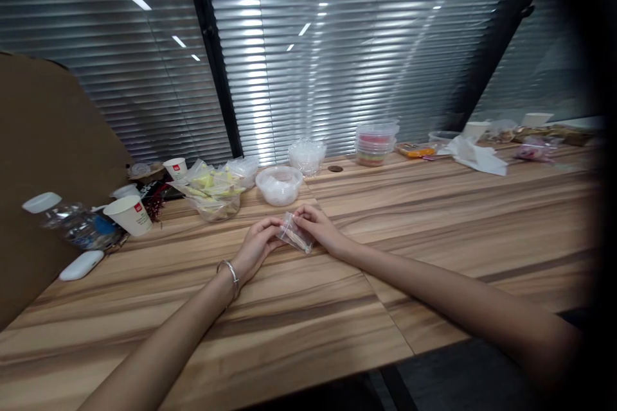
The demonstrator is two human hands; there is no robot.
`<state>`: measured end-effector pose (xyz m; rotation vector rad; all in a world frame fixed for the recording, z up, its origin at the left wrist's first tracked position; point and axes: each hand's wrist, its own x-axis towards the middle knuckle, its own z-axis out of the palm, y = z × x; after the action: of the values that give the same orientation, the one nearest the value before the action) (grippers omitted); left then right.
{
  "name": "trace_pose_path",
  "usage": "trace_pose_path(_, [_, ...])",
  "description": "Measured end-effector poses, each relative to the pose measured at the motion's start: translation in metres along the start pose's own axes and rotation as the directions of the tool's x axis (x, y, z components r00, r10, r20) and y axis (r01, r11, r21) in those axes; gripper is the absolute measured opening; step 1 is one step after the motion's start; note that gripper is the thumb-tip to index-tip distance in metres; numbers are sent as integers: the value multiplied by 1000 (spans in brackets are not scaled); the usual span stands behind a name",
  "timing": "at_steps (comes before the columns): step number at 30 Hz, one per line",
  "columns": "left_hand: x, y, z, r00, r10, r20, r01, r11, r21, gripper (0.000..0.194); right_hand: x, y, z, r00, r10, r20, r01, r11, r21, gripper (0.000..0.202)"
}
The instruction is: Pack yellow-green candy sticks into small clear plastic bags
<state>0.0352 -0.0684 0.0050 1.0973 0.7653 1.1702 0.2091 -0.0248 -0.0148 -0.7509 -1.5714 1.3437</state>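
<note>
Between my two hands is a small clear zip bag [296,236] with something pale and stick-like inside that I cannot identify. My left hand [260,245] pinches the bag's left edge, and a silver bangle circles that wrist. On the other side, my right hand [322,228] grips the upper right edge with thumb and fingers. The bag is tilted, just above the wooden table [299,340] or touching it; I cannot tell which. Just behind my hands stands a clear round bowl [279,186] holding whitish, see-through contents.
Left of that bowl sits a container of yellow-filled bags [212,192]. Paper cups [129,214], a plastic bottle [87,226] and a white case [81,265] stand farther left. Stacked tubs [375,142], an orange packet [415,151] and a white tissue [475,155] line the back right.
</note>
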Motion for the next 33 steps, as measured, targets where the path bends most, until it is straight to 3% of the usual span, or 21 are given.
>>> trace_pose_path(7, [1,-3,-1,999,15,-34,-14,1000,3,16,2,1,-1,999,-12,-32,13,1000,10,19])
trace_pose_path(11, [3,-5,-2,992,65,-110,-60,997,50,18,3,2,-1,999,21,-33,-20,999,36,21])
trace_pose_path(20, [10,-8,-16,922,229,-311,-203,973,113,26,3,3,0,996,-26,-88,26,1000,-4,23])
trace_pose_path(25, [10,-8,-17,919,245,-310,-202,965,166,25,3,3,-1,994,-26,-107,29,999,24,24])
trace_pose_path(33, [9,-7,-15,924,278,-262,-193,932,306,21,2,2,-2,993,-48,-108,39,996,-84,25])
